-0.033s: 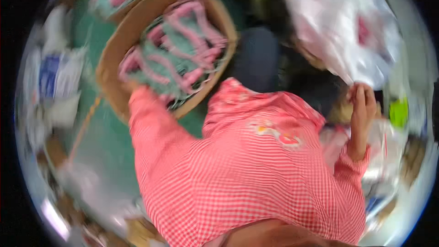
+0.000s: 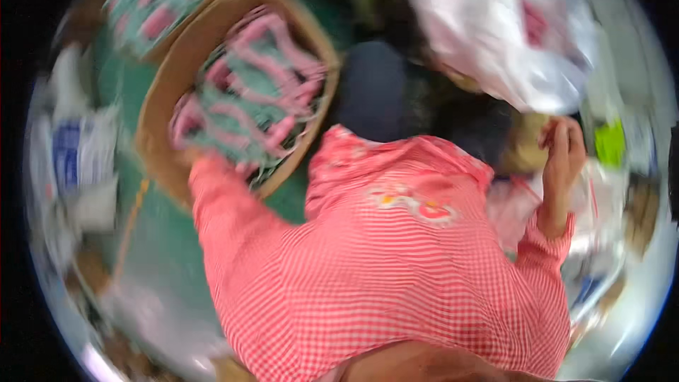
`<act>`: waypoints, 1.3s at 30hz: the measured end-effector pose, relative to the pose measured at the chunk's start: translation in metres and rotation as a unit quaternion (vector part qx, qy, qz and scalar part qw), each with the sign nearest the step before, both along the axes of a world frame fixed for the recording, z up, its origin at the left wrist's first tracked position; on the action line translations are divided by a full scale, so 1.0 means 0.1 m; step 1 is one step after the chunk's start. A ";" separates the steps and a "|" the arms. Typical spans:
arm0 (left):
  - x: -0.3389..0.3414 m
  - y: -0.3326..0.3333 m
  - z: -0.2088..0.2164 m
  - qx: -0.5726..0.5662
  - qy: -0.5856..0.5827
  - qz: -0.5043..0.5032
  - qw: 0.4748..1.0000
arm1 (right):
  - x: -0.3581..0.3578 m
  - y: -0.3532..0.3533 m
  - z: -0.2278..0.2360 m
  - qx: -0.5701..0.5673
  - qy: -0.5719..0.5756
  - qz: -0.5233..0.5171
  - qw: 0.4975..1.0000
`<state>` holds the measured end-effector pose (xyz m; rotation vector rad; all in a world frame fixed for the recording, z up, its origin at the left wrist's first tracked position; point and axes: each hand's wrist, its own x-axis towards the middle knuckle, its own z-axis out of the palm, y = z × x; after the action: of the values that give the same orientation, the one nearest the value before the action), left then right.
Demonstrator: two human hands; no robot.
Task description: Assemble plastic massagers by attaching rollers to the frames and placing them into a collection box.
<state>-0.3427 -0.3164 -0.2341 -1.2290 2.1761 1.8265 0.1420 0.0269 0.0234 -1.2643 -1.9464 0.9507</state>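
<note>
Left hand (image 2: 188, 155) at carton (image 2: 159, 117), by pink-and-green bundles (image 2: 283, 76); I cannot tell finger spread. Right hand (image 2: 564, 147) half-curled below white bag (image 2: 488, 28), hold unclear. Best: sleeve (image 2: 230, 205) clear of carton wall.

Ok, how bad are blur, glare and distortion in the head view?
Head view throughout: left hand badly smeared; right hand soft but recognisable; bright glare on the white plastic bag; pale sheen on the green floor; picture warps and smears toward its dark rim.
</note>
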 end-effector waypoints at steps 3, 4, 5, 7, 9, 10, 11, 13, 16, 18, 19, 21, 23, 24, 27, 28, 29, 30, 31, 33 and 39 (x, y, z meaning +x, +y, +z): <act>0.22 1.07 -0.03 -0.009 -0.009 -0.120 0.993 | 0.60 0.11 0.52 0.191 0.038 -0.232 0.953; 0.40 1.43 -0.17 -0.016 -0.021 -0.198 0.980 | 1.04 0.03 0.68 0.258 0.058 -0.276 0.924; 0.53 1.33 -0.17 -0.034 -0.019 -0.237 0.971 | 1.42 0.10 0.78 0.301 -0.038 -0.355 0.884; 0.58 0.90 -0.12 -0.075 -0.002 -0.308 0.948 | 2.77 0.31 0.71 0.492 -0.523 -0.327 0.614; 0.34 0.61 -0.20 -0.115 0.020 -0.371 0.921 | 3.79 0.44 0.52 0.183 -0.748 -0.293 0.567; 0.26 0.36 -0.22 -0.146 0.032 -0.367 0.918 | 3.60 0.54 0.32 0.102 -0.568 -0.274 0.769; 0.08 0.25 -0.26 -0.172 0.045 -0.381 0.907 | 3.67 0.54 0.11 0.153 -0.757 -0.081 0.630; -0.14 -0.13 -0.43 -0.226 0.063 -0.396 0.888 | 3.48 0.46 -0.35 -0.011 -0.639 -0.092 0.764; -0.31 0.04 -0.55 -0.290 0.107 -0.418 0.854 | 3.22 -0.06 -0.61 0.272 -0.832 -0.072 0.478; -0.41 0.18 -0.57 -0.314 0.129 -0.424 0.839 | 3.29 -0.07 -0.73 0.250 -0.835 -0.106 0.478; -0.46 0.16 -0.55 -0.226 0.227 -0.406 0.856 | 3.28 -0.02 -0.79 0.239 -0.834 -0.132 0.479; -0.29 0.26 -0.48 -0.095 0.279 -0.352 0.889 | 3.28 0.14 -0.86 0.226 -0.835 -0.181 0.467; 0.13 0.74 0.03 -0.084 0.298 -0.377 0.873 | 3.65 0.20 -0.76 0.041 -0.602 -0.323 0.729; 0.23 0.70 0.19 -0.087 0.318 -0.379 0.865 | 3.67 0.29 -0.55 -0.036 -0.580 -0.378 0.721; 0.21 0.80 0.42 -0.081 0.347 -0.408 0.840 | 4.24 0.49 -0.67 -0.039 -0.525 -0.563 0.638; 0.31 0.98 0.55 -0.094 0.366 -0.435 0.817 | 4.57 0.45 -0.74 -0.092 -0.524 -0.538 0.654; 0.40 1.02 0.66 -0.101 0.367 -0.427 0.820 | 4.68 0.54 -0.80 -0.139 -0.525 -0.500 0.674; 0.48 1.09 0.76 -0.085 0.361 -0.443 0.816 | 4.63 0.58 -0.81 -0.138 -0.524 -0.492 0.682; 0.57 1.08 0.88 -0.075 0.356 -0.451 0.815 | 4.46 0.66 -0.77 -0.117 -0.548 -0.478 0.676; 0.76 1.33 1.04 -0.007 0.357 -0.441 0.823 | 4.77 0.74 -0.71 -0.063 -0.677 -0.403 0.612; 1.30 1.97 1.32 0.044 0.409 -0.539 0.735 | 4.79 0.97 0.65 0.371 -0.560 -0.258 0.694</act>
<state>-0.2129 -0.1193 -0.1018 0.9953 2.1541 1.8546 0.6206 0.1239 0.0883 -1.8278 -2.0911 -1.1188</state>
